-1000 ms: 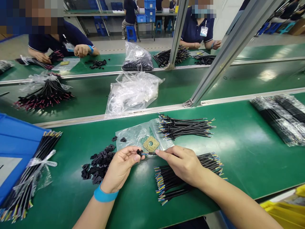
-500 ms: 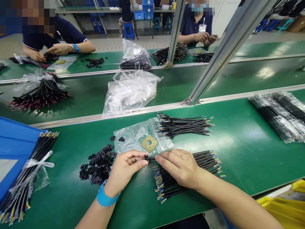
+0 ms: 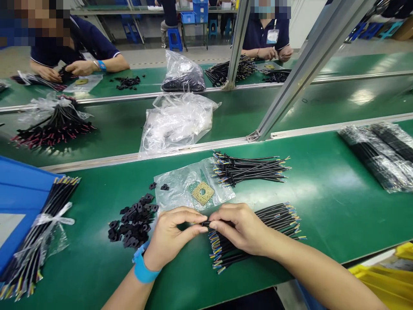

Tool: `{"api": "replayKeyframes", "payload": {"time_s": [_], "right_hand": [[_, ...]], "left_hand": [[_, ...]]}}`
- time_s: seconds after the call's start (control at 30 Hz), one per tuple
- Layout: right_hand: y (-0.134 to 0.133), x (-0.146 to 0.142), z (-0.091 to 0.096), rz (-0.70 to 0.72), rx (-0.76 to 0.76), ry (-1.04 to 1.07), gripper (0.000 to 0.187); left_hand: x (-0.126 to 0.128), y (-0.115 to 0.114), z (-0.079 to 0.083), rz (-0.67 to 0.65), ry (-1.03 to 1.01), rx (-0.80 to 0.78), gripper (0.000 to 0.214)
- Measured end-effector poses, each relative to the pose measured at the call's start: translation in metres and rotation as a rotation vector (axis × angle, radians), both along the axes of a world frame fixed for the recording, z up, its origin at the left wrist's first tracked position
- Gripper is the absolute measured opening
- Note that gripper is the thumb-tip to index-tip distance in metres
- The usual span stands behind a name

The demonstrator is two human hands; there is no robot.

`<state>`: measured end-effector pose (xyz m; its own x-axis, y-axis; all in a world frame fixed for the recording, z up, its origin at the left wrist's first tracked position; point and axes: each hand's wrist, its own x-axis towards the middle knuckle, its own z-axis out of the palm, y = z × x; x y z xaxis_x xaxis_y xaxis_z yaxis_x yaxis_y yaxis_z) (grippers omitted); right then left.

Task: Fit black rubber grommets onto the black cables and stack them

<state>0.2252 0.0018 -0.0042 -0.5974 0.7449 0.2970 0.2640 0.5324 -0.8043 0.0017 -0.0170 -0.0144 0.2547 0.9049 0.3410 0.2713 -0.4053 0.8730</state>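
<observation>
My left hand [image 3: 172,237] pinches a small black rubber part against the end of a black cable [image 3: 205,223], which my right hand [image 3: 240,228] also pinches; the fingertips of both hands meet. Under my right hand lies a pile of black cables with coloured wire ends [image 3: 251,239]. A heap of small black rubber parts [image 3: 132,219] sits just left of my left hand. Beyond the hands lie a clear plastic bag with a square tan gasket [image 3: 202,193] and a second bunch of cables [image 3: 250,170].
A tied cable bundle [image 3: 38,237] rests against a blue bin [image 3: 19,198] at left. Bagged cables [image 3: 377,157] lie at right. A crumpled plastic bag [image 3: 177,122] sits on the middle belt beside a slanted metal post [image 3: 290,73]. Other people work across the line.
My hands have drawn together and slightly toward me; the gap with the bare cable end between them has closed, and the fingertips now touch.
</observation>
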Motion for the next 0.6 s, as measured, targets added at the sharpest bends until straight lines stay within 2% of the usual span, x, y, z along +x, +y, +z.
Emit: {"api": "replayKeyframes", "payload": {"time_s": [0.17, 0.3, 0.37, 0.47, 0.5, 0.53, 0.6], "right_hand": [[-0.001, -0.002, 0.000, 0.004, -0.033, 0.020, 0.018], [0.000, -0.001, 0.002, -0.023, 0.079, 0.020, 0.017], [0.002, 0.002, 0.003, -0.048, 0.181, -0.003, 0.017], [0.010, 0.014, 0.004, -0.145, 0.419, -0.093, 0.014], [0.015, 0.020, 0.004, -0.190, 0.511, -0.141, 0.012], [0.021, 0.027, 0.004, -0.238, 0.594, -0.194, 0.012], [0.035, 0.041, 0.002, -0.325, 0.708, -0.282, 0.020]], "left_hand": [[0.005, -0.001, -0.001, 0.010, 0.012, -0.016, 0.013], [-0.011, -0.001, -0.003, 0.014, -0.037, -0.093, 0.056], [-0.028, 0.002, -0.003, 0.180, -0.048, -0.099, 0.066], [-0.055, 0.011, -0.002, 0.677, 0.178, -0.051, 0.047], [-0.062, 0.014, -0.003, 0.780, 0.290, -0.023, 0.042], [-0.067, 0.017, -0.004, 0.825, 0.398, 0.011, 0.039], [-0.072, 0.022, -0.008, 0.778, 0.586, 0.080, 0.039]]}}
